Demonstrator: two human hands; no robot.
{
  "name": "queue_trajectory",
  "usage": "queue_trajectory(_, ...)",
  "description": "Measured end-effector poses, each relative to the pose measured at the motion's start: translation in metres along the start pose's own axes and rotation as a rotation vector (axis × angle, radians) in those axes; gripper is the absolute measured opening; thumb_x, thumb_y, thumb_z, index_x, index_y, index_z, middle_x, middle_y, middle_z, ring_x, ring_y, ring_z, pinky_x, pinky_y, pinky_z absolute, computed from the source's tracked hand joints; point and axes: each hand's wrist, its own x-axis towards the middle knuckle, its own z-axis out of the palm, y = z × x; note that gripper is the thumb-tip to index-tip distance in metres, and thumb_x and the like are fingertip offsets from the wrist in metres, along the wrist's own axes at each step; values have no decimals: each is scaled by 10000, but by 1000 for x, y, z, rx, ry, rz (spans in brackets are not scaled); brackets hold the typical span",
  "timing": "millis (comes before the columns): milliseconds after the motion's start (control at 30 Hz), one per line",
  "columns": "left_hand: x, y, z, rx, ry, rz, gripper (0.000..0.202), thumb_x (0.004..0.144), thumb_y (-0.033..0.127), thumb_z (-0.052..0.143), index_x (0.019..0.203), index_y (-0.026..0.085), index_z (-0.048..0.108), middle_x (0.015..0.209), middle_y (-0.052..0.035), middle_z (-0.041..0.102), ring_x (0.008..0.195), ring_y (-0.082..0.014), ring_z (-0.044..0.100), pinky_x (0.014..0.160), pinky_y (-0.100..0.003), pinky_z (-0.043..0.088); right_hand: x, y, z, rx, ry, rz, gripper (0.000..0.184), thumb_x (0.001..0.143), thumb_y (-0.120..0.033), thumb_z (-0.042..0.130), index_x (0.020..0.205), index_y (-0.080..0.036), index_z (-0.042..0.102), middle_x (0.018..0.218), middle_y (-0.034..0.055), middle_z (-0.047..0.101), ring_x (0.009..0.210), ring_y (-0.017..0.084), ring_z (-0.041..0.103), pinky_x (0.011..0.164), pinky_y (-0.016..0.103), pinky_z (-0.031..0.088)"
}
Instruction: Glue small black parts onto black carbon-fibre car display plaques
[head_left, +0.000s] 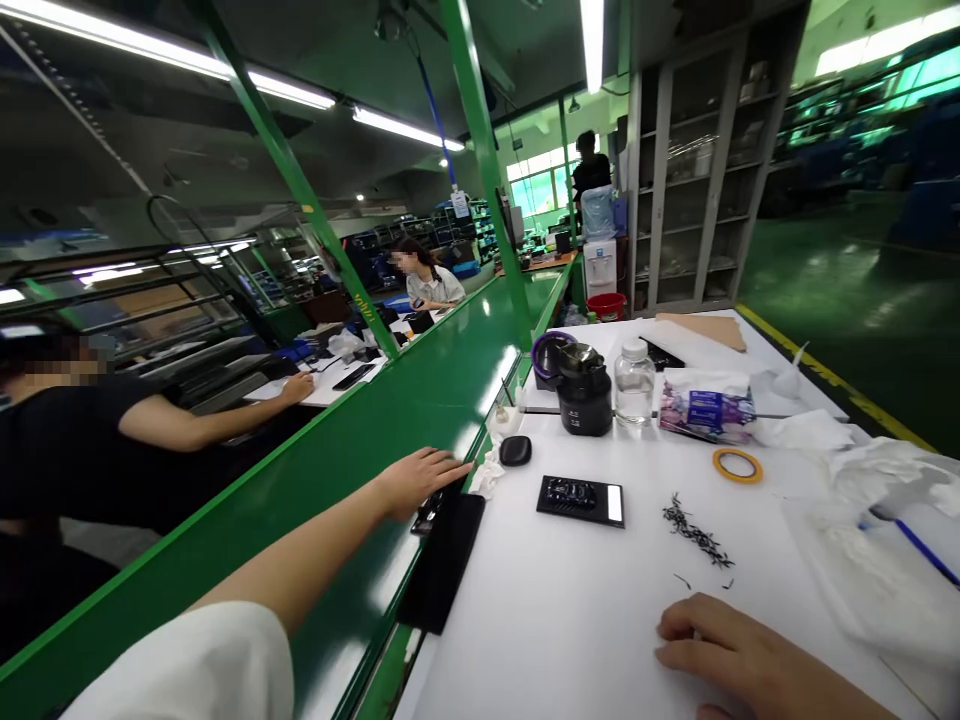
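My left hand (421,482) reaches over the green conveyor, its fingers laid across a glossy black model car on a dark base (428,512); the hand covers much of it, and the thumb is hidden. Just below lies a flat black slab, possibly a phone (442,565), across the table's left edge. My right hand (731,650) rests low over the white table, fingers loosely bent and apart, holding nothing. Beyond its fingertips is a pile of small black slivers (697,535). A second black model car (574,494) sits on a black base with a white label at mid-table.
Behind stand a black lidded jug (585,395), a clear bottle (634,385) and a tissue pack (706,405). An orange tape roll (737,466), a black case (515,451) and crumpled white sheeting (877,540) lie around. Co-workers sit across the conveyor (352,450).
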Motion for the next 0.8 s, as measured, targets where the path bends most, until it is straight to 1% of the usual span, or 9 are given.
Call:
queue_trajectory(100, -9, -2, 6, 44, -46, -43, 1080, 530, 85, 609, 1537, 204, 238, 1430, -145, 533, 1331, -322, 479, 1137, -470, 299, 1, -17, -13, -7, -23, 30, 357, 884, -212, 555, 1195, -328, 686, 1317, 53, 611, 1181, 231, 608, 1037, 321, 490)
queue_trajectory(200, -33, -1, 13, 74, -73, -133, 1118, 528, 84, 571, 1556, 119, 134, 1391, -193, 552, 1274, -356, 522, 1090, -498, 358, 1, -30, -20, -47, -28, 65, 377, 820, -140, 580, 1152, -258, 715, 1307, 77, 622, 1177, 255, 610, 1037, 337, 487)
queue_trajectory(267, -61, -1, 21, 80, -84, -229, 1104, 553, 95, 549, 1561, 104, 96, 1376, -194, 566, 1255, -363, 539, 1067, -498, 388, -1, -34, -21, -66, -57, 75, 403, 803, -122, 577, 1160, -250, 714, 1332, 78, 609, 1200, 265, 595, 1057, 357, 472)
queue_trajectory(400, -136, 2, 50, 30, -79, -418, 988, 662, 143, 501, 1569, 201, 115, 1415, -102, 562, 1281, -323, 536, 1077, -459, 408, -3, -38, -21, -106, -76, 99, 413, 807, -125, 558, 1178, -233, 705, 1376, 92, 574, 1245, 281, 559, 1088, 399, 445)
queue_trajectory(533, -191, 14, 74, 6, 42, -589, 875, 768, 216, 469, 1567, 214, 114, 1461, -87, 523, 1319, -302, 512, 1107, -451, 394, -4, -36, -20, -94, -75, 84, 396, 814, -148, 552, 1171, -228, 702, 1376, 108, 565, 1255, 291, 546, 1096, 429, 433)
queue_trajectory(600, -193, 25, 71, 33, 113, -635, 855, 789, 272, 491, 1563, 187, 138, 1480, -115, 495, 1348, -319, 478, 1129, -464, 368, -4, -31, -15, -67, -45, 60, 390, 824, -171, 553, 1181, -243, 692, 1361, 105, 567, 1248, 286, 546, 1096, 438, 430)
queue_trajectory(667, -181, 37, 60, 40, 148, -590, 880, 757, 271, 531, 1557, 176, 176, 1531, -115, 426, 1409, -324, 395, 1160, -465, 327, -5, -23, -7, -27, 20, 22, 363, 842, -191, 550, 1172, -263, 683, 1333, 92, 573, 1225, 268, 556, 1080, 424, 443)
queue_trajectory(733, -162, 46, 47, 19, 126, -486, 921, 695, 224, 560, 1550, 198, 219, 1575, -78, 358, 1465, -315, 290, 1182, -465, 295, -5, -14, 2, 13, 92, -42, 319, 856, -190, 549, 1136, -272, 678, 1271, 75, 597, 1150, 237, 595, 1023, 385, 485)
queue_trajectory(800, -147, 49, 39, -17, 73, -430, 951, 655, 202, 571, 1547, 224, 241, 1564, -57, 382, 1482, -308, 247, 1183, -475, 292, -5, -5, 4, 18, 210, -172, 271, 866, -147, 526, 1065, -255, 676, 1132, 63, 642, 1003, 199, 640, 904, 330, 535)
